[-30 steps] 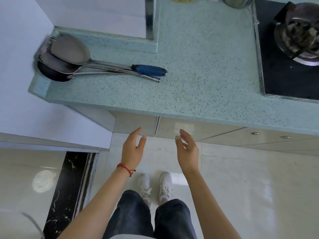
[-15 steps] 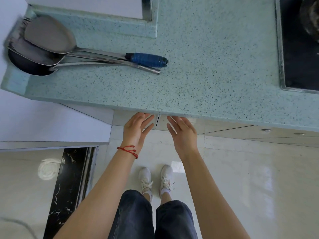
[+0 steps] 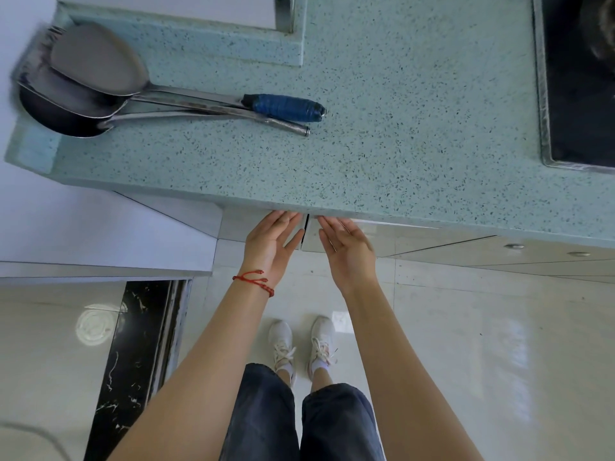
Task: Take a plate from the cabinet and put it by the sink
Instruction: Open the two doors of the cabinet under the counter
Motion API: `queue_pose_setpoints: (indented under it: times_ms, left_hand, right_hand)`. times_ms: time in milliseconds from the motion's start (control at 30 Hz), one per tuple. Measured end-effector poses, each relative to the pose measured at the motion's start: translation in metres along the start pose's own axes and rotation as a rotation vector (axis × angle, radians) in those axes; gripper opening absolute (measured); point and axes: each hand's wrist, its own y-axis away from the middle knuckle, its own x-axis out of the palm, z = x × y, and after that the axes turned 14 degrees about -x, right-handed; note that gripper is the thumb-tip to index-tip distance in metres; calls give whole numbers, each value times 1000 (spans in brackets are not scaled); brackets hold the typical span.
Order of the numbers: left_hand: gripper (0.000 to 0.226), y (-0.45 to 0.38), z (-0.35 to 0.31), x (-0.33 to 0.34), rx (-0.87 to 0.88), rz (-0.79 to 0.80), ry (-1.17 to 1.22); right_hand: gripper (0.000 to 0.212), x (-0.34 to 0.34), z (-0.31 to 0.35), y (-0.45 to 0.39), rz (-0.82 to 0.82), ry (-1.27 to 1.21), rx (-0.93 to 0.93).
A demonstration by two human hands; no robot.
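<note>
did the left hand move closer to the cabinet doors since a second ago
Yes. The left hand has moved forward and up to the cabinet doors; its fingertips now reach under the countertop edge, beside the seam between the doors.

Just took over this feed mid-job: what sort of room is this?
Most likely a home kitchen: a speckled countertop carrying metal spatulas and ladles, a black stove set into it at the right, and cabinet doors below, where both hands reach.
</note>
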Motion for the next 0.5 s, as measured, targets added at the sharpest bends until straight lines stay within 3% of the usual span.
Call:
queue_pose_setpoints:
  times_ms: [67,167,500]
  left_hand:
    - [22,2,3,-4,1,-8,-11]
    - [13,10,9,-11,1,-44,-9]
    - [15,44,37,-41,113,-209,-176]
  right_hand:
    - [26,-5,-3,5,14,15,-4]
    - [26,-16,-7,13,7,19,-5]
    - [12,-43,-16,49,-91,168,-38]
